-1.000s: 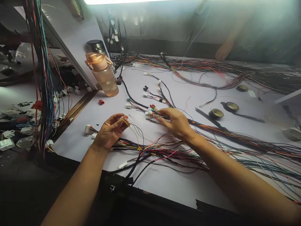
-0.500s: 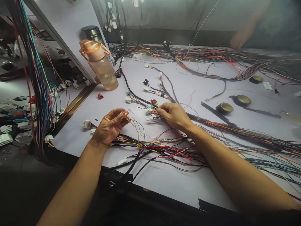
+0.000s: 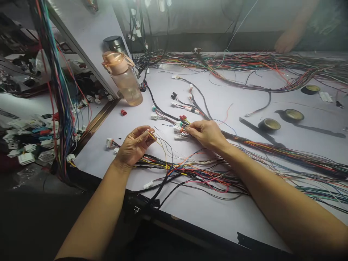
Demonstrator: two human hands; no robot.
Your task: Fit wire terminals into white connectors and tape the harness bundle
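My left hand (image 3: 137,145) pinches the ends of several thin wires (image 3: 162,142), yellow, dark and pale, between thumb and fingers. Whatever sits at their tips is mostly hidden by the fingers. To the right, my right hand (image 3: 208,134) is closed at a cluster of plugs, its fingertips on wires just behind a white connector (image 3: 178,129); exactly what they grip is partly hidden. A red connector (image 3: 183,117) lies just beyond those fingertips. Below both hands runs a loose wire bundle (image 3: 187,170) of red, black, yellow and blue strands.
A peach water bottle (image 3: 127,85) stands at the back left, near a loose red connector (image 3: 123,112). Tape rolls (image 3: 269,125) lie on the right. Long harnesses (image 3: 244,61) cross the back, where another person's hand (image 3: 285,41) rests. Hanging wires (image 3: 61,108) and piled connectors (image 3: 27,145) are left.
The whole view has shifted, so everything appears a little farther right. Both hands keep nearly the same pose and place over the wires.
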